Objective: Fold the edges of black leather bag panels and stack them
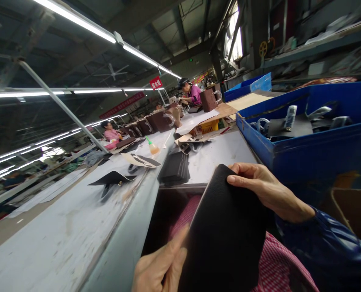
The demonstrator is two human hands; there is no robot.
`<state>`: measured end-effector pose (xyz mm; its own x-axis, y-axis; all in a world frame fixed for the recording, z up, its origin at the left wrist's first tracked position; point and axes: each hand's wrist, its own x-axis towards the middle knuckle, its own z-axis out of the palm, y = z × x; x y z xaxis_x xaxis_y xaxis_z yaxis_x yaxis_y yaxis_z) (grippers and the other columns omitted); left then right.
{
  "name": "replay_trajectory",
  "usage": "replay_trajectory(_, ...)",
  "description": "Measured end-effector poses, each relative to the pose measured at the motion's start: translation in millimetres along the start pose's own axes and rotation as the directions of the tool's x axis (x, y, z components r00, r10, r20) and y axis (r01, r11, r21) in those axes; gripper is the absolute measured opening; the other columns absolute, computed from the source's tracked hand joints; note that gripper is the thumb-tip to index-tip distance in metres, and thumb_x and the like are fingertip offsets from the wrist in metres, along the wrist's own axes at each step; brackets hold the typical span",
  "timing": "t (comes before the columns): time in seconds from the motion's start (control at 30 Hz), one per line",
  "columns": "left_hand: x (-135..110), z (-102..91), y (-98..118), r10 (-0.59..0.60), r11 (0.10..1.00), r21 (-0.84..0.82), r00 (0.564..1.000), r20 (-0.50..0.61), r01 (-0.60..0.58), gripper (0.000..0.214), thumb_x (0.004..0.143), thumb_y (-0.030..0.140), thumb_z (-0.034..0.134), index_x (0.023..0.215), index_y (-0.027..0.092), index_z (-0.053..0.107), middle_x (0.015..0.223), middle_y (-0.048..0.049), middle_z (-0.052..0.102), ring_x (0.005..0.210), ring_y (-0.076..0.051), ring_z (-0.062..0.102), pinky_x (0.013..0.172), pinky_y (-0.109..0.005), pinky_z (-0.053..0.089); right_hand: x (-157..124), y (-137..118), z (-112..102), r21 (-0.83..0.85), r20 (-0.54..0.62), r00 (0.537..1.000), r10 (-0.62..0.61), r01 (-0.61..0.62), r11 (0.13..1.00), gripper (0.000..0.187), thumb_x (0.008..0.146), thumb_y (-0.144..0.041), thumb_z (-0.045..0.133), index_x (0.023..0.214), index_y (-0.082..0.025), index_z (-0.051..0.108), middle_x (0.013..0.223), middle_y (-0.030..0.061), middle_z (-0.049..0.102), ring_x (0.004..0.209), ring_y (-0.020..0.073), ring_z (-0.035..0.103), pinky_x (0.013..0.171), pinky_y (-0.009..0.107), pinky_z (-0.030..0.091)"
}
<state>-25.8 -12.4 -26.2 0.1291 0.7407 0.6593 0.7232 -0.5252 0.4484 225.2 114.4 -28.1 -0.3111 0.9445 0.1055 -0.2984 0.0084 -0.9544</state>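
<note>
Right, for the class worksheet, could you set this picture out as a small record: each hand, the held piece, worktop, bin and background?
Left hand: on the left edge of the black panel
Right hand: pinching the panel's upper right corner, thumb in front
Held piece: black panel, tilted, before pink checked cloth
Worktop: black stack; green-tipped bottle, further off
Bin: blue bin at right, dark pieces inside
Background: brown bags; two people, one in purple, one in pink
</note>
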Motion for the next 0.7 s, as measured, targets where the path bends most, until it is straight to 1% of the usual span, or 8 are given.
replay_trajectory(0.07,1.8,1.4,-7.2,0.07,0.997,0.019,0.997,0.043,-0.071,0.046,0.095,0.012,0.053,0.135,0.034,0.058,0.119,0.008,0.071,0.103,-0.008,0.07,0.094,-0.01,0.05,-4.1,-4.2,2.1,-0.041,-0.044,0.999,-0.006,0.004,0.999,0.049,0.063,-0.052,0.087,0.073,-0.013,0.058,0.066,-0.0008,0.055,0.056,0.007,0.05,0.048,0.015,0.038)
replay_trajectory(0.17,5.8,4.8,-14.0,0.167,0.96,0.213,0.983,0.075,-0.18,0.048,0.092,0.007,0.056,0.138,0.021,0.055,0.124,0.0004,0.07,0.104,-0.009,0.07,0.095,-0.011,0.05,-10.4,-9.7,7.9,-0.114,-0.117,0.991,-0.072,0.058,0.992,0.05,0.062,-0.054,0.086,0.073,-0.013,0.06,0.064,-0.0005,0.053,0.054,0.0067,0.047,0.046,0.016,0.035)
replay_trajectory(0.23,8.9,10.7,-14.4,0.187,0.932,0.311,0.982,0.019,-0.183,0.041,0.091,0.006,0.056,0.131,0.014,0.06,0.118,-0.0044,0.072,0.102,-0.009,0.07,0.096,-0.01,0.049,-12.6,-10.9,11.4,-0.147,-0.146,0.98,-0.132,0.111,0.983,0.049,0.064,-0.054,0.085,0.075,-0.013,0.062,0.065,-0.0002,0.053,0.055,0.0069,0.046,0.045,0.016,0.035)
replay_trajectory(0.33,15.9,23.6,-8.7,0.219,0.917,0.362,0.97,-0.104,-0.168,0.033,0.09,0.003,0.058,0.122,0.008,0.066,0.105,-0.0079,0.075,0.095,-0.007,0.072,0.096,-0.007,0.047,-12.6,-10.1,13.4,-0.159,-0.15,0.972,-0.181,0.157,0.975,0.049,0.065,-0.054,0.085,0.078,-0.013,0.063,0.067,0.0004,0.054,0.058,0.0076,0.047,0.047,0.016,0.036)
replay_trajectory(0.4,21.4,30.9,-2.5,0.232,0.921,0.353,0.961,-0.153,-0.166,0.03,0.089,0.003,0.06,0.118,0.006,0.067,0.096,-0.0082,0.075,0.09,-0.006,0.072,0.093,-0.006,0.047,-11.8,-9.7,12.6,-0.162,-0.136,0.974,-0.182,0.159,0.974,0.048,0.066,-0.054,0.084,0.08,-0.013,0.064,0.068,0.0007,0.055,0.059,0.0075,0.047,0.048,0.015,0.037)
replay_trajectory(0.47,25.9,34.1,3.2,0.224,0.942,0.29,0.959,-0.172,-0.168,0.027,0.09,0.003,0.059,0.116,0.004,0.067,0.088,-0.0065,0.073,0.085,-0.005,0.071,0.09,-0.005,0.048,-11.3,-10.0,10.8,-0.156,-0.124,0.978,-0.166,0.146,0.977,0.047,0.068,-0.054,0.083,0.08,-0.013,0.063,0.068,0.0004,0.054,0.058,0.0072,0.047,0.048,0.015,0.036)
replay_trajectory(0.6,28.9,30.0,8.3,0.191,0.975,0.139,0.975,-0.116,-0.174,0.029,0.09,0.002,0.057,0.116,0.007,0.067,0.085,-0.0023,0.071,0.08,-0.002,0.069,0.086,-0.004,0.05,-10.5,-9.6,6.8,-0.05,-0.088,0.99,-0.114,0.11,0.993,0.044,0.065,-0.048,0.086,0.073,-0.014,0.06,0.066,-0.001,0.053,0.055,0.006,0.047,0.047,0.014,0.036)
replay_trajectory(0.7,30.8,27.0,8.7,0.191,0.977,0.117,0.976,-0.101,-0.179,0.027,0.09,0.003,0.057,0.114,0.008,0.068,0.083,-0.0015,0.071,0.08,-0.002,0.069,0.086,-0.004,0.049,-9.6,-8.2,6.2,0.0,-0.078,0.991,-0.11,0.11,0.994,0.041,0.062,-0.042,0.089,0.072,-0.014,0.061,0.067,-0.0009,0.054,0.057,0.0066,0.049,0.049,0.014,0.038)
